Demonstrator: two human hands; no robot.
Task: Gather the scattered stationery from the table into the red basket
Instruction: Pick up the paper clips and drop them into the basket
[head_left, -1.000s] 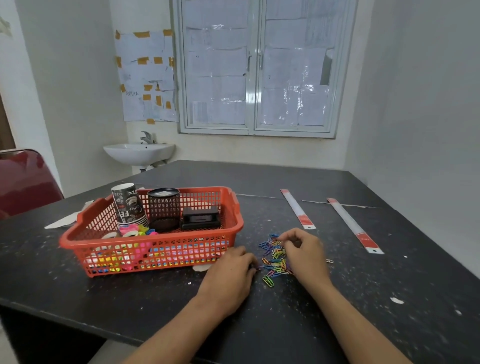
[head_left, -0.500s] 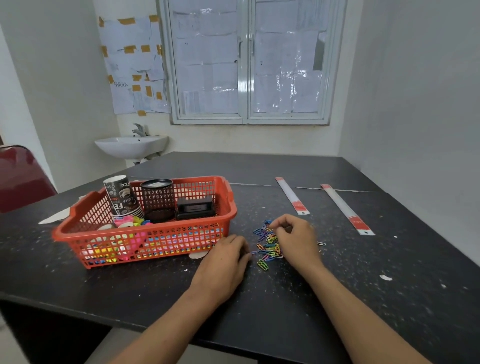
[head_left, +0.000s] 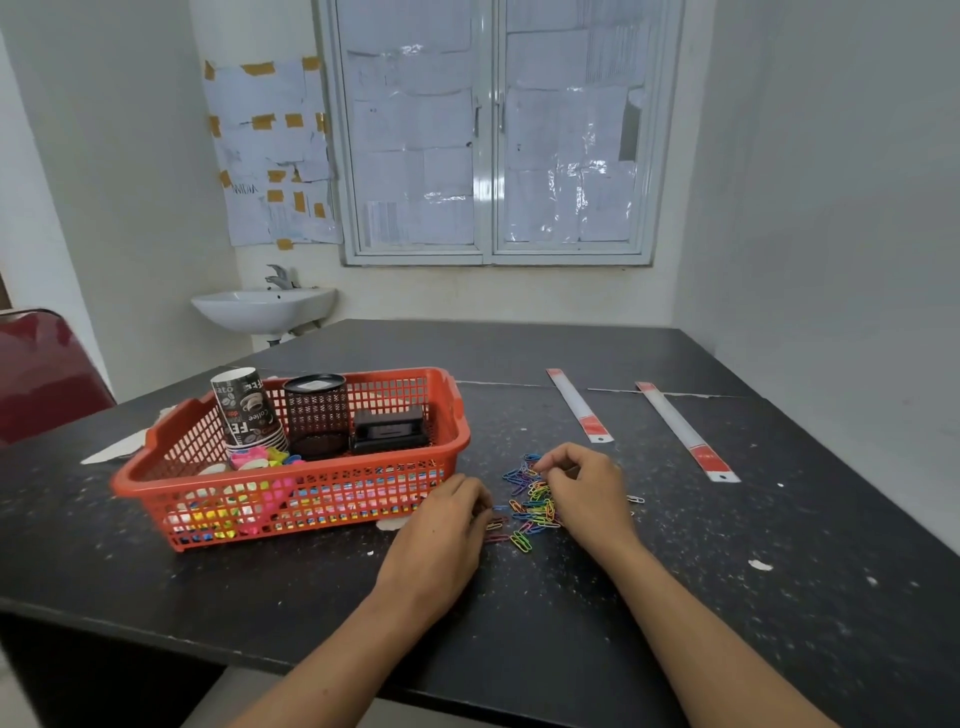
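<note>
Black speckled table (head_left: 571, 649) carries one red basket (head_left: 291, 480) left of your hands and two rulers (head_left: 579, 405) to their right. Your left hand (head_left: 441, 530) and right hand (head_left: 587, 493) flank one pile of paper clips (head_left: 535, 506). The right pinches some; the left's curled fingers meet its edge, grip unclear.

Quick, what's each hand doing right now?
Left hand: fingers curled beside the paper clips; grip cannot be told.
Right hand: pinching paper clips.
</note>
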